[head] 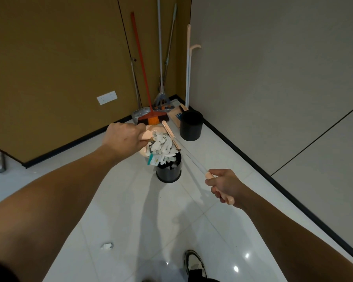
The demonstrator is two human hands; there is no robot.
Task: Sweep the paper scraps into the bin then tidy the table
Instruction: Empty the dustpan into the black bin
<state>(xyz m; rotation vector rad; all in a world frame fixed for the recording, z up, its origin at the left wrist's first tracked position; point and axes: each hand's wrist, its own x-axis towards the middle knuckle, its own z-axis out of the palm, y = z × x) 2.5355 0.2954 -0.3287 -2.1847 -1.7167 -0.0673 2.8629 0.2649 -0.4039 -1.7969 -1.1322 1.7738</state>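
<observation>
**Scraps tipping into the bin**

Nearest, one stray scrap [107,246] lay on the floor, unswept. The right hand [222,185] clenched the broom handle [218,186]. Farther out, the left hand [123,139] gripped the tilted dustpan [146,137], paper scraps [163,148] spilling into the black bin [168,171]. Tidying apparently remained; no surface showed.

Dim indoor light, warm-ish, from overhead. Glossy floor [130,200] shows small bright glare spots just right of the shoe [194,263]. Soft shadows of both arms fall on the tiles below the bin [168,171]. Wide-angle bend: wall lines curve twd edges, forearms look stretched. Slight softness overall; corners darker, esp. bottom left.
</observation>
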